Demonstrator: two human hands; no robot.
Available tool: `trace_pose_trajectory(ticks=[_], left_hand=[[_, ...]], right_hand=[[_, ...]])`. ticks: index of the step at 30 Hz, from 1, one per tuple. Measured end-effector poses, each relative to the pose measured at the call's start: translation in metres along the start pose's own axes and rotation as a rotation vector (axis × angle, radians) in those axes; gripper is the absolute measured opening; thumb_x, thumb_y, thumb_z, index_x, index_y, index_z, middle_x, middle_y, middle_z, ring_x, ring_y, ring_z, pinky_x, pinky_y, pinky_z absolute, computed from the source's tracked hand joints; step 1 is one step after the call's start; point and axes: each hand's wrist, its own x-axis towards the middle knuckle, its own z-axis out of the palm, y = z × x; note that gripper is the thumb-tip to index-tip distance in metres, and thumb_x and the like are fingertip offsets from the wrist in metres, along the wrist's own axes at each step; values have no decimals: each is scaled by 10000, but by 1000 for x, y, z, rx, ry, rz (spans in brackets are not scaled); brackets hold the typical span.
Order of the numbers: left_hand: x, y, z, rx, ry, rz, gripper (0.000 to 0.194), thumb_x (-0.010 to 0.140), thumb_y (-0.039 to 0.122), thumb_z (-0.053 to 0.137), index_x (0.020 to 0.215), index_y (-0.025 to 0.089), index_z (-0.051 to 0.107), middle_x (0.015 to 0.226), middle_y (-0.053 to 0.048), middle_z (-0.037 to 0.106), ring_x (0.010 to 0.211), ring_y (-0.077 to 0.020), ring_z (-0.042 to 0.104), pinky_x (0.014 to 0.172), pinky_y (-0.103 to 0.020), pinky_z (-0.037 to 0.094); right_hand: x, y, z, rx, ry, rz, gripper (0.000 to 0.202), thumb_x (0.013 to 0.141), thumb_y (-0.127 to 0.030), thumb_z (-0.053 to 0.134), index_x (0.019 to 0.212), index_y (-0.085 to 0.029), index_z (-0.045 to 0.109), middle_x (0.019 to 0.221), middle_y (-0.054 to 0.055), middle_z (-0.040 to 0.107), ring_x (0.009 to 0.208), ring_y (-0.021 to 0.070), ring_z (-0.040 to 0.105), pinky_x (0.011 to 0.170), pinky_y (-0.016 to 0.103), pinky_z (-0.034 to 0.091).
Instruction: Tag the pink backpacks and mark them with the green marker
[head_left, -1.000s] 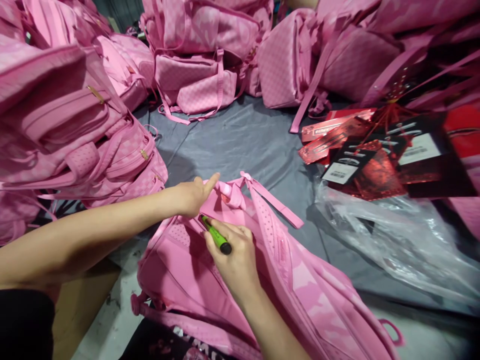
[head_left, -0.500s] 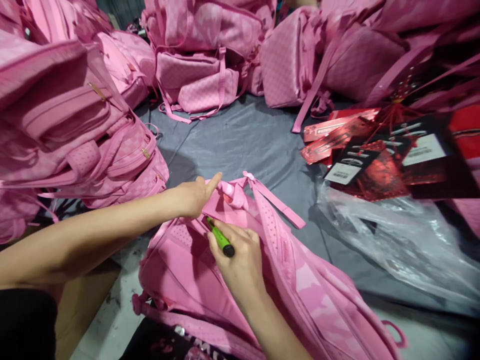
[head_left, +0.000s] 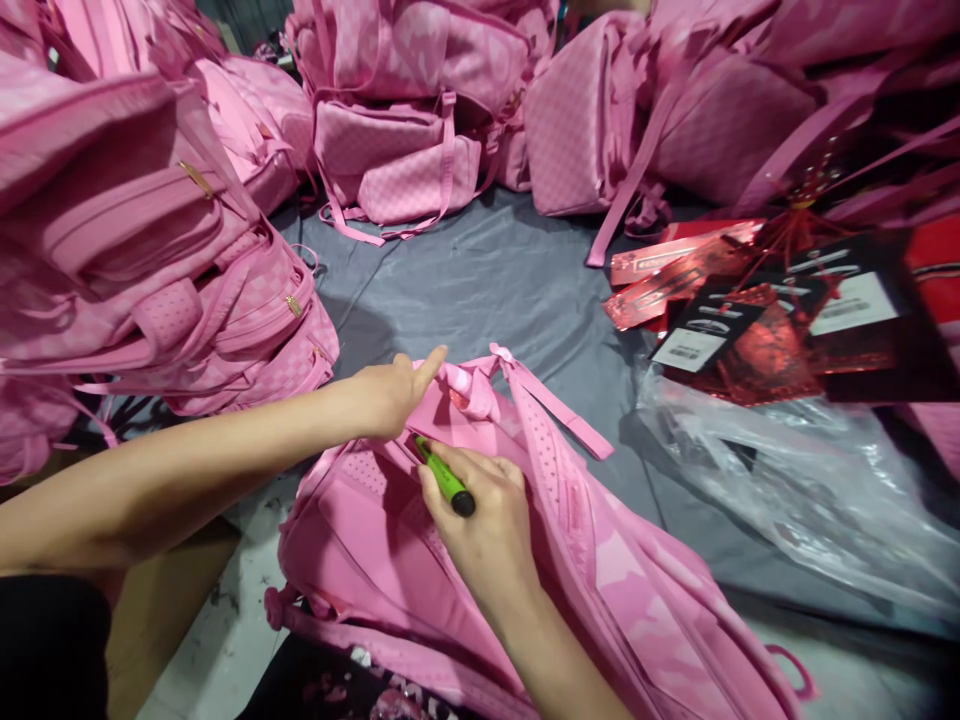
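A pink backpack with camouflage patches lies in front of me, its strap side turned up towards my hands. My right hand is closed around a green marker pen with a black end. The pen's dark tip points up and left, at the fabric near the top of the bag; whether it touches is hard to see. Beside that spot, my left hand grips the backpack's top edge, one finger stretched out towards the top loop. The other left fingers are mostly hidden behind the hand.
Stacked pink backpacks rise at the left, and more bags line the back. Red and black hang tags lie at the right above a clear plastic bag. Dark grey cloth covers the table.
The view has shifted very slightly. Both hands, the marker pen and the backpack keep nearly the same places relative to each other.
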Motion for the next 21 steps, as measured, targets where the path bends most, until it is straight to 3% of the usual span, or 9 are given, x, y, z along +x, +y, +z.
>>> trace_pose_trajectory(ticks=[21], left_hand=[[-7,3,-2,52,18,-15,973,826,104,580,1551,175,-65,1270,-213,498,999,-307,680,775,-339,537]], right_hand=[[2,-1,-3,59,-47,76,207,845,-239,664,1039,-211,730,986,37,763,885,216,702,844,384,443]])
